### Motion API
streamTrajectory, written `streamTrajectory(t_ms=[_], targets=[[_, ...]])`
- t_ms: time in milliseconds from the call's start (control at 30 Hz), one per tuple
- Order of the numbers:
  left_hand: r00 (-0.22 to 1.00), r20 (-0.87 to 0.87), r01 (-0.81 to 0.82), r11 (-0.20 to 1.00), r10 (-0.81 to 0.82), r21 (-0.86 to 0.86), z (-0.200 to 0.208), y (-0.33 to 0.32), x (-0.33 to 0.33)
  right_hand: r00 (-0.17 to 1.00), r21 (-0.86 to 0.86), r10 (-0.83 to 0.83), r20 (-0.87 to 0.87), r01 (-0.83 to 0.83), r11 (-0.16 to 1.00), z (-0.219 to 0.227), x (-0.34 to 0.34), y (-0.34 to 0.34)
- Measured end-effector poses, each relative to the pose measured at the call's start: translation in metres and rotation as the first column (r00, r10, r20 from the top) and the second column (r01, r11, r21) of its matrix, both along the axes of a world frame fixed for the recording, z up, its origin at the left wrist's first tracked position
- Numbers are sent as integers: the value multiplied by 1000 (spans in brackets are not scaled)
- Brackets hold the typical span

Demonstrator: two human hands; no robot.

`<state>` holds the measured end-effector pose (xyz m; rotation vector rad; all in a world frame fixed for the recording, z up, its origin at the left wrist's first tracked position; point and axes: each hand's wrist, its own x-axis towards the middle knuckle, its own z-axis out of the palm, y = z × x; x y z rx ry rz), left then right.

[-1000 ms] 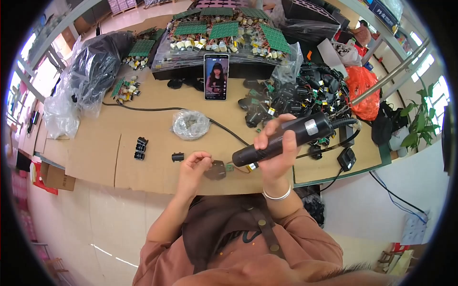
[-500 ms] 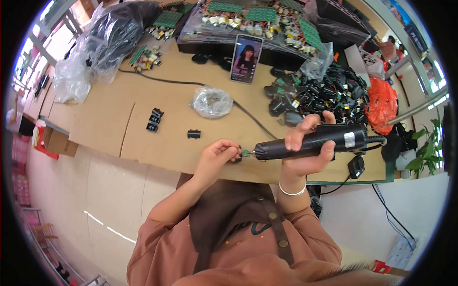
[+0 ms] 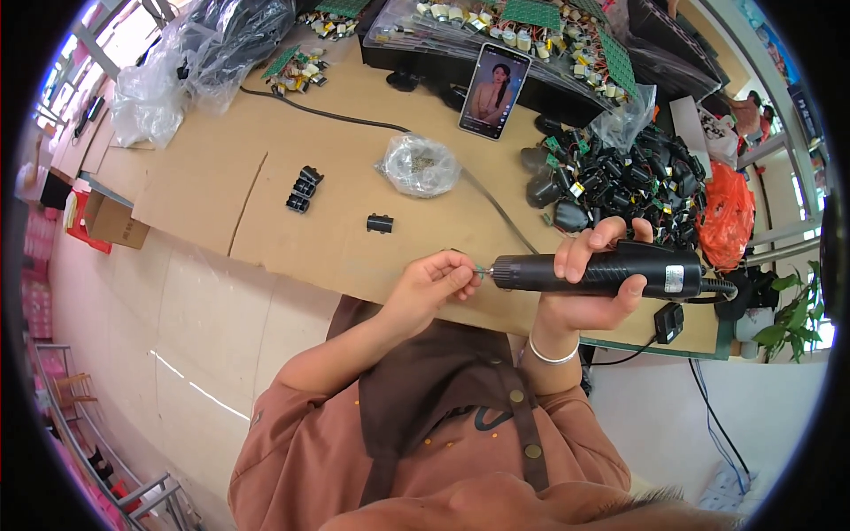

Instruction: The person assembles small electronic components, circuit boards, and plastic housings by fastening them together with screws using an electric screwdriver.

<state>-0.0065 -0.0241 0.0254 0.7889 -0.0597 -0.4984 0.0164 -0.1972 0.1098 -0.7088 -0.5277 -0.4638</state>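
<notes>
My right hand is wrapped round a black electric screwdriver, held level over the table's near edge with its bit pointing left. Pinched in the fingers of my left hand is a small green circuit board, mostly hidden by the fingertips. The screwdriver's bit meets the board there; whether a screw sits under it is too small to tell. A little to the left on the table lie a single black plastic holder and a short row of similar black holders.
Beyond my hands sits a clear plastic bag of small metal parts. A phone stands propped before a black tray of boards and motors. Black wired assemblies are heaped at right, beside a red bag.
The view has shifted, so the table things appear lower or higher in it. My left fingers now cover more of the board, and the screwdriver stays against it.
</notes>
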Motion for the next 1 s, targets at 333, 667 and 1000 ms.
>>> streamTrajectory(t_ms=[333, 667, 1000], targets=[[996, -87, -12, 994, 2, -112, -2, -2, -1, 999, -28, -34, 9, 35, 999, -1, -2, 4], [995, -87, -42, 999, 43, 7, 4, 0, -1, 994, -82, -100, 51, 104, 991, 3, -6, 14], [995, -96, -17, 1000, 16, -18, 5, 1, -4, 988, -102, -145, 46, 149, 984, 6, -8, 18]])
